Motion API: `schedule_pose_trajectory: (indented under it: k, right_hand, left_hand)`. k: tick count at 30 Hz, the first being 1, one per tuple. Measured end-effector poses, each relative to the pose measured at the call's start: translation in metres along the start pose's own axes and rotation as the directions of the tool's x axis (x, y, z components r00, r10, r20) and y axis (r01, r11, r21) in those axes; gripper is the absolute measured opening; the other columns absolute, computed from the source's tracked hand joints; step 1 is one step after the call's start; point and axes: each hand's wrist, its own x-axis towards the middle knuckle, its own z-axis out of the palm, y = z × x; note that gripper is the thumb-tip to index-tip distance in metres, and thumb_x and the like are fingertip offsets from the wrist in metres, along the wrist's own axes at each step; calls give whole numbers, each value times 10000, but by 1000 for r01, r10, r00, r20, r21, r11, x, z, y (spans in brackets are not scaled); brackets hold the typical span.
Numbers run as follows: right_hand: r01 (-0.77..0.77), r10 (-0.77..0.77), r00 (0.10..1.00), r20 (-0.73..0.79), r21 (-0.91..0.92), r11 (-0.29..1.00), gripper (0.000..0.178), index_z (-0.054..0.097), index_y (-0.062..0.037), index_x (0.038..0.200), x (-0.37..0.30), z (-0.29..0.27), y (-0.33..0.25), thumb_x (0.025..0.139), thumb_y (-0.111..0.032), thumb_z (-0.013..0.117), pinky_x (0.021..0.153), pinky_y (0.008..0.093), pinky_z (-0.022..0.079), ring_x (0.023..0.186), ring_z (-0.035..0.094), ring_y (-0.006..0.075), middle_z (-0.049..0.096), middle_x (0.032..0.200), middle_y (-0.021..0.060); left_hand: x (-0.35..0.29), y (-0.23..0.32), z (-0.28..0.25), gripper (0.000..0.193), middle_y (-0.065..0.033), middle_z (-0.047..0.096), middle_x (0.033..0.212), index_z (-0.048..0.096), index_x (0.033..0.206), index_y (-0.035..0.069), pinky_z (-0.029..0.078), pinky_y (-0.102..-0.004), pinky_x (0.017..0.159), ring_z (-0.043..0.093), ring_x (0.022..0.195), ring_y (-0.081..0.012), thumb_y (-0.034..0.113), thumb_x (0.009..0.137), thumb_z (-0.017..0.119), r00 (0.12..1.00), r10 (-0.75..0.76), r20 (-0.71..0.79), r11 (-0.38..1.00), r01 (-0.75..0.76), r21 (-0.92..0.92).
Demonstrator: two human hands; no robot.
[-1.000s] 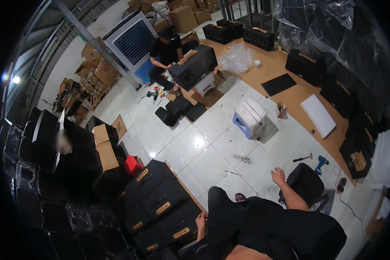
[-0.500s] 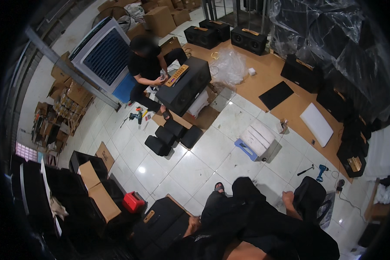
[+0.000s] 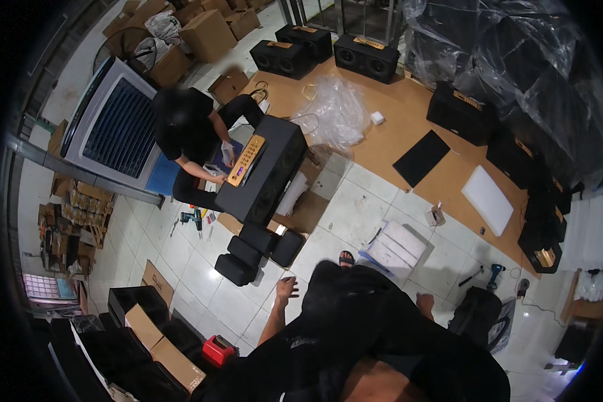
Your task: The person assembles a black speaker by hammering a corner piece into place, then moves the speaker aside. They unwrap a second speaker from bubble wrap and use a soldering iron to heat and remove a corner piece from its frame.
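Note:
My left hand (image 3: 287, 289) is raised over the tiled floor with its fingers apart and holds nothing. Nearest to it are several small black speaker-like boxes (image 3: 234, 269) on the floor. My right hand (image 3: 424, 301) hangs by my right side, partly covered by my black clothing; its fingers are too small to make out. A black backpack-like bag (image 3: 476, 310) stands to the right of it. In front of me sits a low white-topped block with a blue edge (image 3: 396, 246), and my sandalled foot (image 3: 346, 258) is close to its left side.
A co-worker (image 3: 181, 124) handles the gold control panel (image 3: 246, 161) of a large black speaker (image 3: 264, 177). More speakers (image 3: 366, 57) line the brown sheet (image 3: 400, 127). A drill (image 3: 495, 276) lies at right, another (image 3: 193, 218) at left. Cartons (image 3: 161, 342) and a red case (image 3: 218, 350) are lower left.
My left hand has left the black case at the lower left and come up and forward. My body has moved forward. The co-worker now bends closer over the gold panel.

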Motion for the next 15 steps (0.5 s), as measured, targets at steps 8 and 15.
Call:
schedule_pose_trajectory:
  k: [8, 15]
  right_hand:
    - [362, -273, 887, -373, 192, 912, 386, 655, 57, 973, 143, -100, -195, 809, -292, 648, 836, 430, 490, 918, 638, 391, 660, 950, 261]
    - [83, -114, 992, -56, -396, 914, 382, 693, 16, 741, 230, -127, -202, 834, -342, 598, 720, 493, 476, 808, 626, 429, 656, 816, 255]
  left_hand:
    - [108, 123, 58, 368, -135, 694, 834, 695, 1020, 19, 491, -311, 687, 658, 775, -207, 343, 880, 591, 960, 263, 94, 868, -278, 412]
    - [224, 234, 118, 413, -113, 667, 745, 676, 774, 3, 535, -354, 621, 665, 715, -223, 410, 832, 641, 985, 149, -92, 959, -121, 256]
